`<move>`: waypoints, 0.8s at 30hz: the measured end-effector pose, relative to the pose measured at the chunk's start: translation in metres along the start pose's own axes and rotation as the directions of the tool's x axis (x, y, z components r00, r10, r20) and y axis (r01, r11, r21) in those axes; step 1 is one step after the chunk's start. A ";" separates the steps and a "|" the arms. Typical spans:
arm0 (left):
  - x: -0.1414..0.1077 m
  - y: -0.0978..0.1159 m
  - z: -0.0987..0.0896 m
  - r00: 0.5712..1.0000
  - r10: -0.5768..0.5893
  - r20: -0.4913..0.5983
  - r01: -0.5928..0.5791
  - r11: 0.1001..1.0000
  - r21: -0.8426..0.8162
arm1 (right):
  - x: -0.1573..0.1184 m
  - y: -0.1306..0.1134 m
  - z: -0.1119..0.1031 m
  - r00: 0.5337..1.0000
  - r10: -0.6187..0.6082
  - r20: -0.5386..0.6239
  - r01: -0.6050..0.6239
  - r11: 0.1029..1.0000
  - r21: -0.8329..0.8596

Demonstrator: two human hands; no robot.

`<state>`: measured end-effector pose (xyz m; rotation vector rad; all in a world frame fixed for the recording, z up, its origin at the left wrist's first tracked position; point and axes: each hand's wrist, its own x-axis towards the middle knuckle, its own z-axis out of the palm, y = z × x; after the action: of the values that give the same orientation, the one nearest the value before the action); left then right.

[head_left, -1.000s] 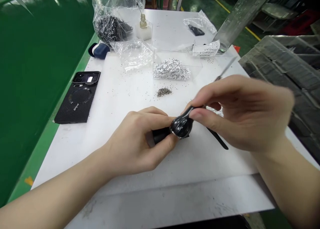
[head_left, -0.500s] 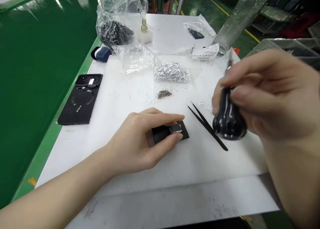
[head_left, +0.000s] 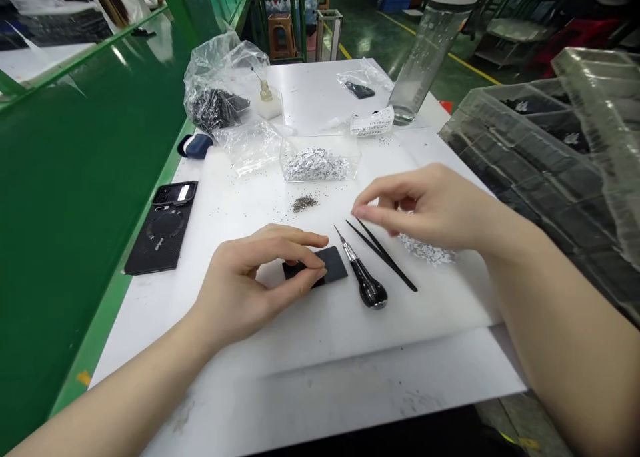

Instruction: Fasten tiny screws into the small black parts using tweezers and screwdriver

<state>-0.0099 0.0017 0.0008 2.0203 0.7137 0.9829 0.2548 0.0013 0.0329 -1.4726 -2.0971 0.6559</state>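
My left hand (head_left: 265,270) is closed in a pinch over a flat black rectangular pad (head_left: 336,265). Whatever sits between its thumb and fingers is hidden. Just right of the pad lies a small screwdriver (head_left: 369,285) with a bulbous black handle, its thin tip pointing away from me. Beside it rest black tweezers (head_left: 395,268), points also away. My right hand (head_left: 425,207) hovers by the tweezer points, thumb and fingertips pressed together. Anything held there is too small to make out. Under that hand spreads a pile of small white pieces (head_left: 433,252).
Tiny dark screws (head_left: 304,204) lie heaped beyond the hands, before a clear tray (head_left: 320,179) of white pieces. A phone (head_left: 163,234) lies left. Behind are a plastic bag (head_left: 215,77), a small bottle (head_left: 266,94) and a clear tumbler (head_left: 417,70). Compartment boxes (head_left: 535,170) stand right.
My right hand has let go of the screwdriver, which now lies on the white mat, and has moved to the tweezer points. My left fingertips have closed over the black part. The camera view has shifted.
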 end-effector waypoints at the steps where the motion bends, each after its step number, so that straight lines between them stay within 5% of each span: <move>1: 0.000 0.000 0.000 1.000 0.003 0.000 -0.003 1.000 0.017 | 0.000 0.004 -0.004 0.996 0.015 -0.089 -0.018 0.999 -0.033; 5: -0.002 -0.001 0.000 0.997 0.075 0.003 -0.075 0.991 0.107 | 0.003 0.024 -0.017 0.975 0.077 -0.209 -0.102 0.988 -0.112; 15: 0.002 0.014 -0.008 0.982 0.169 -0.080 -0.147 0.962 0.228 | 0.013 0.050 -0.006 0.995 -0.075 0.065 0.083 0.988 -0.128; 20: 0.029 0.022 -0.024 0.978 0.165 -0.130 -0.110 0.929 0.354 | 0.014 0.048 -0.006 0.993 -0.073 0.096 0.082 0.992 -0.091; 24: 0.070 0.012 -0.030 0.982 0.059 -0.180 0.028 0.895 0.446 | 0.012 0.044 -0.009 0.994 -0.034 0.102 0.039 0.998 -0.050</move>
<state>0.0053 0.0584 0.0514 2.3459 1.1127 1.1065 0.2884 0.0267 0.0126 -1.4524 -2.2282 0.6802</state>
